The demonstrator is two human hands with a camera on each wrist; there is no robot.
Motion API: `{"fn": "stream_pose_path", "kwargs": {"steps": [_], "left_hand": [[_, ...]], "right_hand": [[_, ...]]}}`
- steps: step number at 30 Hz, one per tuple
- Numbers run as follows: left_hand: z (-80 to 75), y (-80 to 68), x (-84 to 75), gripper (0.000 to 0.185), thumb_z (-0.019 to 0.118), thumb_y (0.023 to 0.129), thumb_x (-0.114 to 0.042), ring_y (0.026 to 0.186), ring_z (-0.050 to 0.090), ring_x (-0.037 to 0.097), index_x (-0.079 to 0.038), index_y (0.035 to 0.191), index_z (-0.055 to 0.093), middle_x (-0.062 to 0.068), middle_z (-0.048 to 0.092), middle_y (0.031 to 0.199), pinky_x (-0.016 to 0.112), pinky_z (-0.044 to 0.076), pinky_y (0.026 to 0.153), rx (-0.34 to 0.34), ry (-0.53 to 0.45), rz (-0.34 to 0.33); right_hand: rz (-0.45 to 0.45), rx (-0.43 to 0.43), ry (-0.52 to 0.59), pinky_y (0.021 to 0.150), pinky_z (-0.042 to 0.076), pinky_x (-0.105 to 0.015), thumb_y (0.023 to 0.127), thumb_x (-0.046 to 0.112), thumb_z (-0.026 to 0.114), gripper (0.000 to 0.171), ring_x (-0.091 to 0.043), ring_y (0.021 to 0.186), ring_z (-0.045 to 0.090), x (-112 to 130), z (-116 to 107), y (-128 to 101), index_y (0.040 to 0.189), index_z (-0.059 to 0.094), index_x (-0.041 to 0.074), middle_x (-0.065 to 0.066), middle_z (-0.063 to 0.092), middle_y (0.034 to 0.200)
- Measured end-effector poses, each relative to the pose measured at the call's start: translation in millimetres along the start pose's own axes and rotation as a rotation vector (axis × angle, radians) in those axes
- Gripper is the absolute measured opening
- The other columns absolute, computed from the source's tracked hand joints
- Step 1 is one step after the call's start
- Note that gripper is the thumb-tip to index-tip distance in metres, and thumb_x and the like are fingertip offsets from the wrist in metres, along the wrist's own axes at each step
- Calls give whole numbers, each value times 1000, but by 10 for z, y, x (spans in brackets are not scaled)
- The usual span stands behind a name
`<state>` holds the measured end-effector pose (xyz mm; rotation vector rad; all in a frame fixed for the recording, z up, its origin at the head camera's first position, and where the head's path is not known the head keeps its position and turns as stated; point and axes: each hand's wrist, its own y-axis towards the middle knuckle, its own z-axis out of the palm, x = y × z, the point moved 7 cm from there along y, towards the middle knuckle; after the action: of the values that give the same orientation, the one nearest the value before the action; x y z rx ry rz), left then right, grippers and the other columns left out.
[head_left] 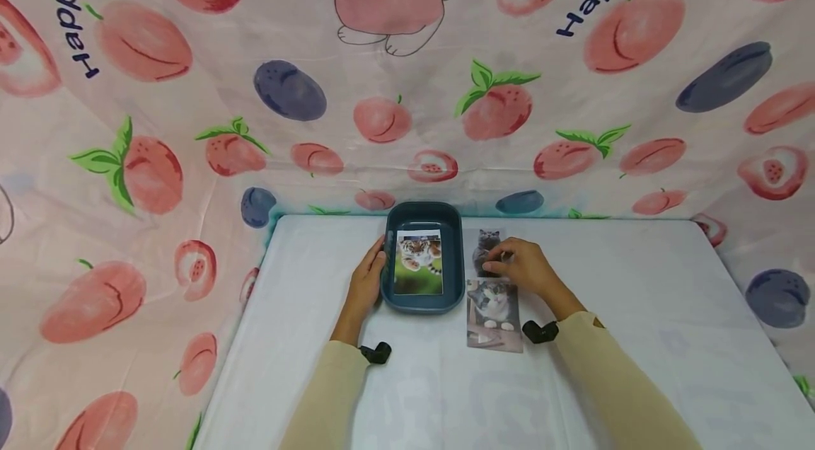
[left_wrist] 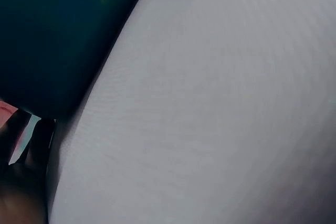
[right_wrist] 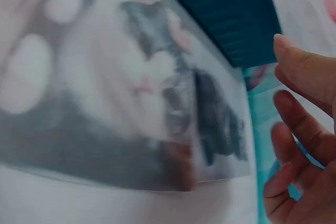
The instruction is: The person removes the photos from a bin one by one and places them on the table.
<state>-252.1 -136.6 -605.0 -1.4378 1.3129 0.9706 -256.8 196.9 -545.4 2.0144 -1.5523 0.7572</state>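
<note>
A dark teal tray (head_left: 423, 305) stands at the table's far edge in the head view. Inside it lies a photo of a tiger cub on grass (head_left: 418, 273). My left hand (head_left: 366, 279) touches the tray's left outer side with fairly straight fingers; the left wrist view shows part of that hand (left_wrist: 23, 182) beside the tray's wall (left_wrist: 58, 40). To the tray's right lie a grey cat photo (head_left: 479, 252) and, nearer me, a grey-and-white cat photo (head_left: 493, 319). Above the grey cat photo is my right hand (head_left: 525, 266), fingers loosely bent, nothing between them in the right wrist view.
A white cloth (head_left: 439, 393) covers the table. Behind and to the sides hangs a pink curtain (head_left: 407, 82) printed with fruit. Small black wrist cameras sit at my left cuff (head_left: 377, 353) and right cuff (head_left: 540, 332).
</note>
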Motion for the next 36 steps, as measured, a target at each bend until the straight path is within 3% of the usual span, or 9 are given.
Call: {"fn": "stream_pose_path", "kwargs": {"steps": [7, 14, 21, 28, 36], "left_hand": [[-10, 6, -14, 45, 43, 106, -55, 155, 29, 19, -49, 151, 44, -12, 39, 162, 50, 22, 128, -10, 0, 6], [-31, 17, -19, 45, 44, 106, -55, 155, 30, 20, -48, 151, 44, -11, 41, 162, 51, 23, 127, -15, -8, 12], [-10, 22, -9, 44, 45, 108, -46, 155, 30, 21, -42, 152, 46, -9, 41, 162, 51, 22, 127, -14, -27, 12], [-4, 11, 2, 46, 44, 108, -47, 154, 32, 22, -42, 153, 44, -8, 42, 161, 53, 25, 126, -5, -8, 22], [-19, 36, 4, 52, 41, 107, -55, 153, 34, 22, -38, 156, 42, -8, 43, 160, 52, 27, 125, 8, 19, 63]], "right_hand": [[-25, 15, 4, 73, 54, -33, 93, 31, 77, 20, -20, 89, 64, 277, -134, 215, 104, 78, 16, -1, 73, 94], [-37, 120, 19, 86, 57, -46, 95, 44, 71, 32, -23, 100, 65, 696, -94, 642, 114, 76, 20, -2, 73, 105], [-84, 215, 65, 93, 56, -44, 94, 47, 72, 32, -20, 101, 67, 959, 142, 996, 112, 76, 21, 1, 74, 108], [-140, 327, -17, 89, 57, -42, 96, 42, 71, 30, -19, 97, 69, 1098, 508, 1175, 112, 77, 17, -2, 76, 107], [-83, 482, -128, 82, 58, -37, 98, 38, 69, 28, -18, 85, 70, 1049, 918, 1246, 111, 77, 14, -2, 77, 104]]}}
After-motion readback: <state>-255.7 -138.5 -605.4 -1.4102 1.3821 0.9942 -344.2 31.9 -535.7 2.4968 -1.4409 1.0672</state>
